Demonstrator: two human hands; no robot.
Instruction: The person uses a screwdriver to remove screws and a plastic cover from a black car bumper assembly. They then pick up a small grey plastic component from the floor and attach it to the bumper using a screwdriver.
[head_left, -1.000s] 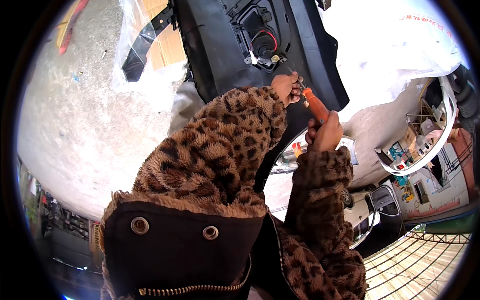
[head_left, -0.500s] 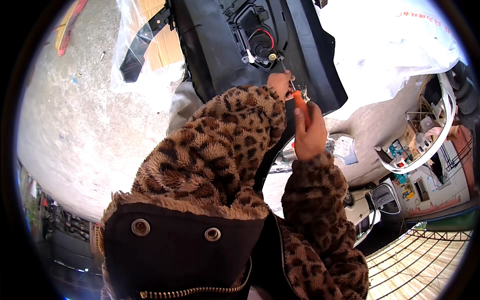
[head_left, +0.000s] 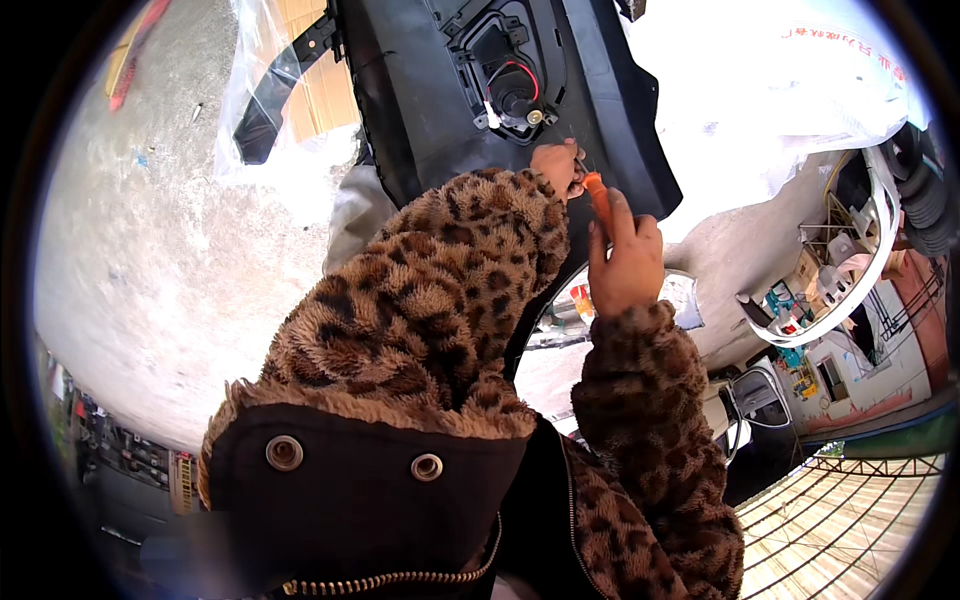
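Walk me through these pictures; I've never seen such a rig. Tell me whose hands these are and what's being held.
There is no machine, just a person's two bare hands. A wide fisheye camera on the head looks down, so straight edges bend and the spotted, fuzzy sleeves come in from below. The right hand grips an orange-handled tool. The left hand is at the tool's far end; its exact grip is hidden. Beyond the hands stretches a large black panel, with a round black part and a red wire set into it. Left of it, a black bracket lies by cardboard; on the right is white sheeting.
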